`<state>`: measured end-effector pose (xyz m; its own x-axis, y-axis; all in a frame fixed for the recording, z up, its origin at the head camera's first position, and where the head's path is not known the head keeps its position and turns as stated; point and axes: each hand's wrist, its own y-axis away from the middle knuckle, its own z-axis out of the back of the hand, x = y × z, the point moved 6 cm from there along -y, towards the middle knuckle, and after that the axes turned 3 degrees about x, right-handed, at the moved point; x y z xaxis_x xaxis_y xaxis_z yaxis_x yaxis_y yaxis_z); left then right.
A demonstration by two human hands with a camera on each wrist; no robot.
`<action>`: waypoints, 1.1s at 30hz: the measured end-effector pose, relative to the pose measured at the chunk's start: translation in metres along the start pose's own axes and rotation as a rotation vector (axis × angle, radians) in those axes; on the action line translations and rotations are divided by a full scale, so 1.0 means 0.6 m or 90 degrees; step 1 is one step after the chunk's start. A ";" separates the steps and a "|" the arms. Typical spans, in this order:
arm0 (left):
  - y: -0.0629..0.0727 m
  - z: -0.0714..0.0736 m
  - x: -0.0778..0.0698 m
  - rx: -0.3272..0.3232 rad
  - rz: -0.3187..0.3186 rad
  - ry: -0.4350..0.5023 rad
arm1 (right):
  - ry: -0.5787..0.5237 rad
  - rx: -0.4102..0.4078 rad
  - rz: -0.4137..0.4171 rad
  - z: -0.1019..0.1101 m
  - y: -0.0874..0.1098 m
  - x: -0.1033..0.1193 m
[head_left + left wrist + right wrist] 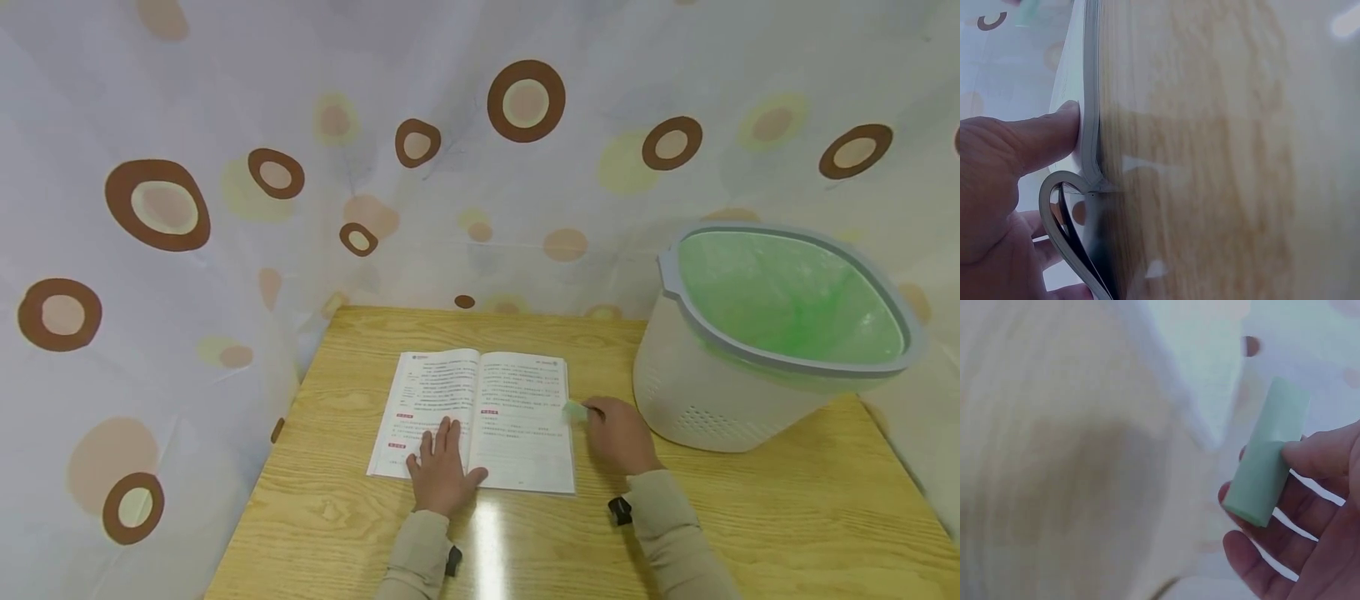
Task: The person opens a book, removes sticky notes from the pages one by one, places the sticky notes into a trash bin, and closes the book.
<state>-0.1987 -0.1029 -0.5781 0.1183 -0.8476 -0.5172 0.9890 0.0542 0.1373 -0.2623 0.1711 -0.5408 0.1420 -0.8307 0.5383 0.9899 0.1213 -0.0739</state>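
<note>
An open book (521, 450) with printed pages lies flat on the wooden table. My left hand (440, 475) rests on the lower part of its left page, fingers spread, thumb across the fold near the bottom edge. In the left wrist view, the thumb of the left hand (997, 169) touches the page beside the spine. Just off the book's right edge, my right hand (621, 433) holds a small pale green pad of sticky notes (575, 410). The right wrist view shows this pad (1266, 456), slightly bent, pinched between thumb and fingers of the right hand (1322, 506).
A large white plastic basket (705, 408) with a grey rim and a green lining stands on the table (330, 533) at the right, close to my right hand. A patterned cloth (450, 200) hangs behind and along the sides of the table.
</note>
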 end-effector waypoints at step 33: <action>-0.001 -0.003 0.002 0.002 -0.001 -0.003 | -0.210 -0.631 0.193 0.394 0.092 0.122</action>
<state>-0.1988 -0.1031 -0.5803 0.1168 -0.8498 -0.5139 0.9889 0.0519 0.1390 -0.1984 0.2452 -0.3072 0.5193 -0.6358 0.5710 0.4974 -0.3184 -0.8070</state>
